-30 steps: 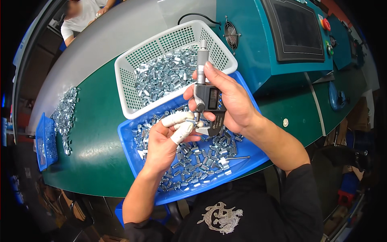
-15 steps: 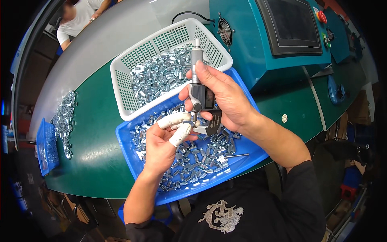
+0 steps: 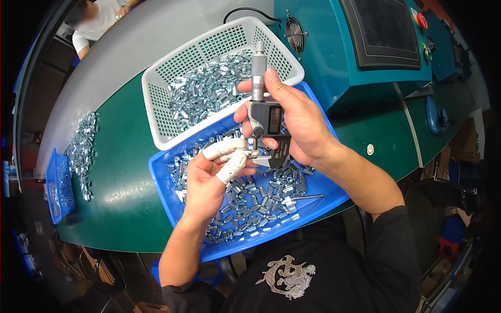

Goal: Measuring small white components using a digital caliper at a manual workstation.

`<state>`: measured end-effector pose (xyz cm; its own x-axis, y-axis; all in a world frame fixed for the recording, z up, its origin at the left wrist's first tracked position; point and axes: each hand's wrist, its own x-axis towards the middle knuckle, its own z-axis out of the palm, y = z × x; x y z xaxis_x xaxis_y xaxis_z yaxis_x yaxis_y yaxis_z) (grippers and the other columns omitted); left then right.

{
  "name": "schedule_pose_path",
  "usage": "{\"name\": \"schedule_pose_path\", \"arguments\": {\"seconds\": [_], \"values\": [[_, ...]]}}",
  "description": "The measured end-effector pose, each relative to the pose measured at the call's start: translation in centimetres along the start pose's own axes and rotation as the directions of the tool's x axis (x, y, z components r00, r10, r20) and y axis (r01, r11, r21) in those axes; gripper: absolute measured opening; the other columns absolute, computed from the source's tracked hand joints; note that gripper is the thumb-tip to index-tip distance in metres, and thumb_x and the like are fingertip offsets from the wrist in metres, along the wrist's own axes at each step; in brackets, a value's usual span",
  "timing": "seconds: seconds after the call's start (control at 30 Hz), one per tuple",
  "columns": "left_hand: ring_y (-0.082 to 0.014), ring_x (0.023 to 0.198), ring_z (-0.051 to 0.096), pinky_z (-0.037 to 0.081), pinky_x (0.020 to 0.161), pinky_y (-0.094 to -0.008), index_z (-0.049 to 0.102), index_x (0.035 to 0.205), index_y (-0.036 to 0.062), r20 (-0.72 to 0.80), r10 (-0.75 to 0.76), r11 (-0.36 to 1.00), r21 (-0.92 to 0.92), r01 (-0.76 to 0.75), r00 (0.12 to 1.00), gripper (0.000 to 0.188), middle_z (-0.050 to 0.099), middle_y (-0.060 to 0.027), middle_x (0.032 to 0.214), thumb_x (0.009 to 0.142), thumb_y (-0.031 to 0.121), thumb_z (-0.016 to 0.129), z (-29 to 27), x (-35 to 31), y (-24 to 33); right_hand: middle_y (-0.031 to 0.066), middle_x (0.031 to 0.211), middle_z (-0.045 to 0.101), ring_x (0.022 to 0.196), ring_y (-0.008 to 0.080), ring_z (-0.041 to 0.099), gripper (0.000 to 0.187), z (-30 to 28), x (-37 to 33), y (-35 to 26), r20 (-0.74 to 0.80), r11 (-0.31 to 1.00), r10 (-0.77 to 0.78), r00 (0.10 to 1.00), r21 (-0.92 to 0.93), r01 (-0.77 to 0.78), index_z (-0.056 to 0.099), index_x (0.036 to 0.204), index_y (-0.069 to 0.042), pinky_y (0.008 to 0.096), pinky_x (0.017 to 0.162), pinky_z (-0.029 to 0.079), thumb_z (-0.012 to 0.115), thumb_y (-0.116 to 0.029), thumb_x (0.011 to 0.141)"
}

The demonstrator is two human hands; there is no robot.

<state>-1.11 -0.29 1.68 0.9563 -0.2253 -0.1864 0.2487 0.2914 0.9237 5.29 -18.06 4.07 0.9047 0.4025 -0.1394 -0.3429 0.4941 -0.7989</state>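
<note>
My right hand [image 3: 297, 115] is wrapped round a digital micrometer [image 3: 267, 121], held upright with its thimble at the top and its dark frame below. White finger cots cover the thumb and fingers of my left hand [image 3: 211, 175]. They pinch a small metal part [image 3: 248, 154] at the micrometer's jaws; it is mostly hidden, but looks like the hex nuts below. Beneath both hands lies a blue tray [image 3: 162, 193] with many long zinc-coloured hex nuts [image 3: 266, 201] and a thin metal rod [image 3: 308, 197].
Behind the tray, a white perforated basket [image 3: 156, 112] holds more hex nuts. A teal machine [image 3: 334, 62] with a screen stands at the right. Loose nuts [image 3: 83, 151] and a small blue basket [image 3: 60, 185] are at the left. Another person [image 3: 96, 23] sits at far left.
The micrometer has turned slightly, so its display faces me more. My left fingers have shifted a little, and less of the small part shows between them.
</note>
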Motion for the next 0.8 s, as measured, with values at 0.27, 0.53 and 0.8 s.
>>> {"name": "schedule_pose_path", "arguments": {"seconds": [0.27,0.53,0.8], "values": [[-0.0213,0.090,0.065,0.057,0.076,-0.0328,0.059,0.112,-0.0030,0.012,0.022,0.999,0.032,-0.022,1.000,0.027,0.065,-0.0137,0.102,0.086,0.003,0.062,0.19,-0.19,-0.15,0.0123,0.088,0.063,0.069,0.0126,0.064,0.046,-0.16,-0.04,0.15,0.035,1.000,0.010,0.999,0.027,-0.011,0.046,0.122,-0.004,0.0198,0.041,0.043,0.033,-0.042,0.100],[-0.0208,0.088,0.065,0.057,0.075,-0.0325,0.059,0.112,-0.0023,0.031,0.021,1.000,0.004,-0.021,0.999,0.026,0.065,-0.0137,0.102,0.087,0.004,0.061,0.33,-0.24,-0.54,0.0138,0.087,0.064,0.068,0.0138,0.064,0.040,-0.24,-0.11,0.39,0.027,0.999,-0.003,1.000,0.051,0.001,0.047,0.113,-0.004,0.0197,0.039,0.042,0.038,-0.040,0.099],[-0.0205,0.087,0.066,0.057,0.074,-0.0321,0.059,0.111,-0.0023,0.028,0.016,1.000,0.012,-0.016,0.999,0.026,0.066,-0.0140,0.101,0.086,0.003,0.062,0.45,-0.35,-0.57,0.0138,0.085,0.064,0.067,0.0137,0.064,0.040,-0.34,-0.36,0.34,0.027,0.998,-0.001,1.000,0.056,0.000,0.047,0.112,-0.005,0.0197,0.038,0.042,0.039,-0.041,0.098]]}}
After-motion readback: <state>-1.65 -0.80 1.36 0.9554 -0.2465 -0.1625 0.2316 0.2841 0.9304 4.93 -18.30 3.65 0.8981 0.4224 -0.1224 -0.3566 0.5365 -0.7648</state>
